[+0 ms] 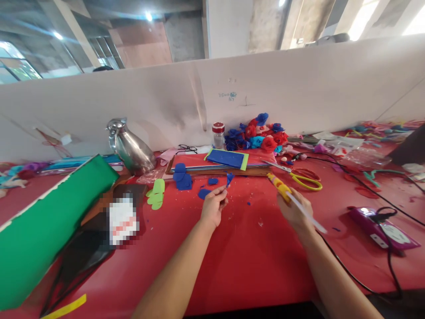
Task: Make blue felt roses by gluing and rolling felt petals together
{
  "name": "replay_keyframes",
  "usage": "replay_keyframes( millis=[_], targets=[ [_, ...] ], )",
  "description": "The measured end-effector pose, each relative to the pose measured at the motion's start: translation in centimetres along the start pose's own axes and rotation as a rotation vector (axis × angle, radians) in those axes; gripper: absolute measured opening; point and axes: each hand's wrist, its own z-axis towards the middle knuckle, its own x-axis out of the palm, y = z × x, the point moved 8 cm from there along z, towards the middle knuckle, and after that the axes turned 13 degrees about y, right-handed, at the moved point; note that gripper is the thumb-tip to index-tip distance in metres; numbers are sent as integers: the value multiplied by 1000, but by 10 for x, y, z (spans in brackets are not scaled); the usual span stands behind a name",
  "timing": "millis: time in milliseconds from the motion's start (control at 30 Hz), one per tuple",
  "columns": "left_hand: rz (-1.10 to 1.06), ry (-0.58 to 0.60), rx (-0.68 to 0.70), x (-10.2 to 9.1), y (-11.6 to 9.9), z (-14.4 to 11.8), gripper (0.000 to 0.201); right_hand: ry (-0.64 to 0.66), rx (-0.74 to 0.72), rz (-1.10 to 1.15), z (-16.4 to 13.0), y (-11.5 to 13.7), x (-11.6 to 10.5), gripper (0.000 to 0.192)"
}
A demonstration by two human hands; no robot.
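Note:
My left hand point(215, 206) pinches a small blue paper piece point(229, 178), rolled and pointing up from the fingertips. In my right hand point(295, 210) is a yellow hot glue gun point(280, 187), with a whitish glue stick point(308, 215) coming out of its back end. Its nozzle points up and left, apart from the blue piece. Beyond my left hand lie loose blue paper petals point(182, 178), and left of them a pile of light green paper pieces point(156, 195). Scissors point(303, 177) with yellow and red handles rest just past the glue gun.
A stack of coloured sheets point(195, 162) lies at the back, near paper roses point(257, 135) and a lidded jar point(218, 136). A metal jug point(131, 146) and green sheet point(59, 230) are on the left. A purple power strip point(383, 230) and black cables point(360, 173) lie right.

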Motion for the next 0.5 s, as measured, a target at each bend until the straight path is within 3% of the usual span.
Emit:
replay_keyframes(
  millis=[100, 167, 500],
  targets=[
    [-13, 6, -40, 0, 3, 1, 25, 28, -74, 375, -2, 7, 7, 37],
    [-8, 20, -47, 1, 3, 1, 24, 89, -141, 498, -4, 17, 15, 36],
    [-16, 109, -96, 9, 8, 1, 19, 314, -385, 358, -21, 60, 36, 21]
  ],
)
